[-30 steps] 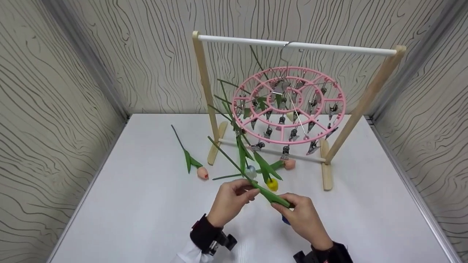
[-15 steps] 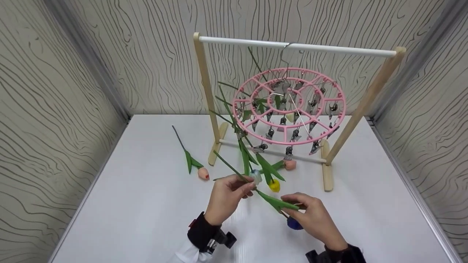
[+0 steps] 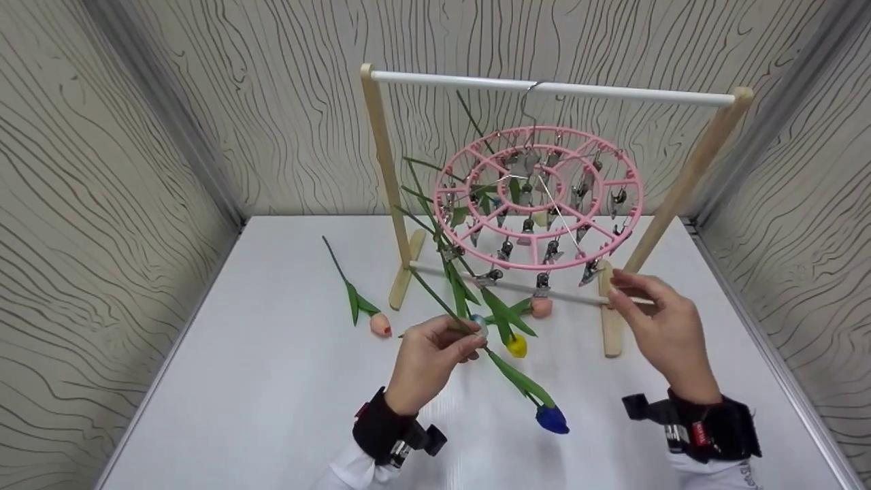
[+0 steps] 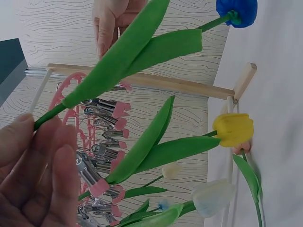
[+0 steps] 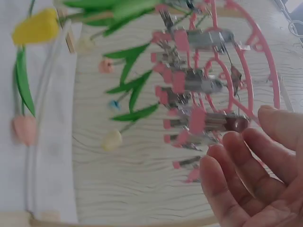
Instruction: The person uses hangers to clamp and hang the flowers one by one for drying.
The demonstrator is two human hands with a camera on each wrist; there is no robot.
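My left hand (image 3: 427, 357) pinches the green stem of a blue artificial tulip (image 3: 552, 419) between thumb and fingers, the bloom pointing down to the right. Its long leaves (image 4: 118, 59) cross the left wrist view. My right hand (image 3: 670, 330) is raised beside the right part of a round pink clip hanger (image 3: 537, 265), fingers loosely bent and nothing seen in them. In the right wrist view, metal clips (image 5: 203, 85) with pink tips hang close to its fingertips; contact cannot be told. A yellow tulip (image 3: 517, 346) and a whitish tulip (image 4: 213, 197) hang from the hanger.
A wooden stand (image 3: 381, 163) with a white top bar (image 3: 463, 82) carries the hanger. One peach tulip (image 3: 380, 325) lies on the white table left of the stand, another peach tulip (image 3: 541, 307) below the hanger. Patterned walls (image 3: 286, 102) enclose the table.
My right hand has let go of the blue tulip's leaves and moved up and right to the hanger's edge. My left hand keeps the stem, and the blue bloom has come into full view.
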